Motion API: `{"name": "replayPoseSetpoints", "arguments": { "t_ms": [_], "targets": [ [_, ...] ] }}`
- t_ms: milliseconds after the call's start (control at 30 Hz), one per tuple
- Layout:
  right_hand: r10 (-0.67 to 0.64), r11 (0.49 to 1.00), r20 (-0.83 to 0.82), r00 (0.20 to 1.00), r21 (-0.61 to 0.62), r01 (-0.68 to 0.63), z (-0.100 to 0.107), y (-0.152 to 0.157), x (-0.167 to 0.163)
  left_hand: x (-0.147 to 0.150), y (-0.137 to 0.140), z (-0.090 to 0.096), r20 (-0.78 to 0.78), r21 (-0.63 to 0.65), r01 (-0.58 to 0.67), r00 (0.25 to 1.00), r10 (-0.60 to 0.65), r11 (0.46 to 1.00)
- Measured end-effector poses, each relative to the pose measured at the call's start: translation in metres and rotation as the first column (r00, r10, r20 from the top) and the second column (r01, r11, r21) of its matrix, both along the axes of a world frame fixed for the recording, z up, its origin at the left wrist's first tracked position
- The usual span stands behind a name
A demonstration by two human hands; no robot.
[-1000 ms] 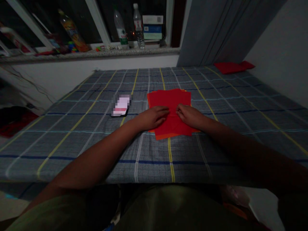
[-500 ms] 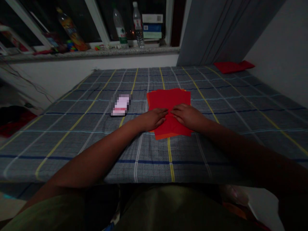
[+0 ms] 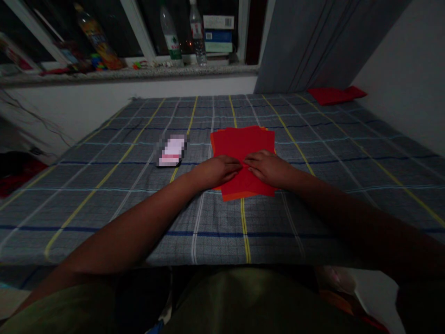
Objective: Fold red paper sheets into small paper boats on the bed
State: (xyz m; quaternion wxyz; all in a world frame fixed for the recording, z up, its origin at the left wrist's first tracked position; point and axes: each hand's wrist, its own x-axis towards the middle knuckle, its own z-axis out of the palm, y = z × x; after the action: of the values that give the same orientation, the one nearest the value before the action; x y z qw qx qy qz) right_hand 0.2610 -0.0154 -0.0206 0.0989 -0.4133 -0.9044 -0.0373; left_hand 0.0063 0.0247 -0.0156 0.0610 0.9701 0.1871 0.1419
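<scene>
One red paper (image 3: 246,140) is laid flat on the checked cloth (image 3: 139,208), roughly centred in front of the body, with orange paper (image 3: 233,196) showing at its edges, so the layers are stacked askew. Left hand (image 3: 219,170) is rested palm-down on the red paper's left part, half open, fingers extended and together, thumb apart; nothing is seen gripped. Right hand (image 3: 273,170) is placed the same way on the right part, also half open, also with no hold seen. Fingertips are brought near each other over the middle; pressing force can't be told. Main risk, as judged: sheets are held by friction only, so slip could be caused by uneven push from either side, and the misalignment made worse. Top sheet could be rucked or torn if both hands were pushed inward, since soft cloth underneath gives little backing. Cloth could be dragged too, if wrists are leaned on it, and the pile skewed with it. An orange layer could be picked up along with the red if an edge is pinched carelessly. Light is dim, so faint lines on the red can't be confirmed as creases. Phone (image 3: 173,150) is left well clear of the pile; low risk.
</scene>
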Motion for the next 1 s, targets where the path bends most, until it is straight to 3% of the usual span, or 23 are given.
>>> {"name": "replayPoseSetpoints", "arguments": {
  "t_ms": [233,500,667,1000],
  "targets": [
    [-0.066,0.998,0.085,0.994,-0.002,0.066,0.0,-0.006,0.001,0.003,0.0,0.0,-0.035,-0.01,-0.03,0.999,0.03,0.999],
    [-0.029,0.998,0.082,0.996,0.054,0.025,0.001,-0.011,0.0,0.003,0.001,-0.003,-0.056,0.024,-0.038,0.998,0.039,0.999],
    [-0.037,0.999,0.099,0.994,0.018,0.036,0.001,-0.013,0.001,0.003,-0.001,-0.003,-0.076,0.066,-0.066,0.995,0.071,0.996],
    [-0.11,0.988,0.199,0.974,-0.089,0.129,0.006,-0.016,0.002,-0.007,-0.011,0.021,-0.323,0.13,-0.15,0.928,0.185,0.98]
  ]
}}
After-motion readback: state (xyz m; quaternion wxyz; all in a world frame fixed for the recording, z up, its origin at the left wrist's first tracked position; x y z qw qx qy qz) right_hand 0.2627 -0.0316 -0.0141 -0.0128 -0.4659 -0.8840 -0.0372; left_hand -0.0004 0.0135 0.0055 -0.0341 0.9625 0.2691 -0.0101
